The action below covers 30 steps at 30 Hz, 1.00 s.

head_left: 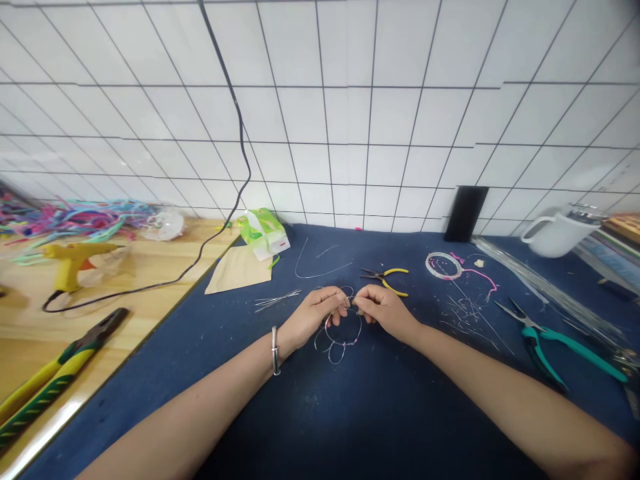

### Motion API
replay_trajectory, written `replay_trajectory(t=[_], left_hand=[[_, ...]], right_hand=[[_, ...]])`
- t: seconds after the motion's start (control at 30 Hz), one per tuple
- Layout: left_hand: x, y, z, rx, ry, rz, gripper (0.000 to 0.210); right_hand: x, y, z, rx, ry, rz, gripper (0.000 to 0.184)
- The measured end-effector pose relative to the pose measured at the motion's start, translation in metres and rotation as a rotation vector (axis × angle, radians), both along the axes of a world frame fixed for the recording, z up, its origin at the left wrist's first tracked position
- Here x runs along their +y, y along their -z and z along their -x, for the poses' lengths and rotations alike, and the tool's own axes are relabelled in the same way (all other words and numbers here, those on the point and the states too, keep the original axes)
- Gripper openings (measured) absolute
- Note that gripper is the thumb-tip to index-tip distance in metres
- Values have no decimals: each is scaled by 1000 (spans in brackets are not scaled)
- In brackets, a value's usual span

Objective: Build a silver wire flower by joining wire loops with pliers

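Both hands pinch a thin wire ring (pixel 361 328) with small wire loops around it, held just above the dark blue mat (pixel 280 427). My left hand (pixel 320 312), with a silver bangle on the wrist, is closed on the ring's upper left side. On the upper right my right hand (pixel 383 308) is closed, thumb and fingertips together on the wire. One loop (pixel 337 353) hangs at the bottom of the ring. The fingers hide part of the wire. Just beyond the hands lie small yellow-handled pliers (pixel 390 275).
Cut wires (pixel 277 300) lie left, wire scraps (pixel 467 313) right. Teal-handled pliers (pixel 550 337), a wire bundle (pixel 550 287), a white dish (pixel 444 265) and a white mug (pixel 560 232) stand rightward. A yellow glue gun (pixel 73 263), large pliers (pixel 60 373) and a tissue pack (pixel 263 231) are left.
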State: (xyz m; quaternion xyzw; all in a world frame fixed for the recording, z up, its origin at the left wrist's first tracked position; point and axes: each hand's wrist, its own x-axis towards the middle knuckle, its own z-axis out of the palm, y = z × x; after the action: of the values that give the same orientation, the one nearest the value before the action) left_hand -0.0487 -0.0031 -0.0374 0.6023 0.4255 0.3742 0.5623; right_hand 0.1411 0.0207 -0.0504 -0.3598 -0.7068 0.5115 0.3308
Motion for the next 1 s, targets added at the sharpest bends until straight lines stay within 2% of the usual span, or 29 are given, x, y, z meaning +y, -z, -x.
replay_trajectory(t=[0.83,1.0], left_hand=[[6,8,-5,128,28,-6,13],[6,10,-3,128,-20,17,16]], right_hand=[[2,-1,0,-67,15,-81,15],[1,-2,0,-69,-20,-68,14]])
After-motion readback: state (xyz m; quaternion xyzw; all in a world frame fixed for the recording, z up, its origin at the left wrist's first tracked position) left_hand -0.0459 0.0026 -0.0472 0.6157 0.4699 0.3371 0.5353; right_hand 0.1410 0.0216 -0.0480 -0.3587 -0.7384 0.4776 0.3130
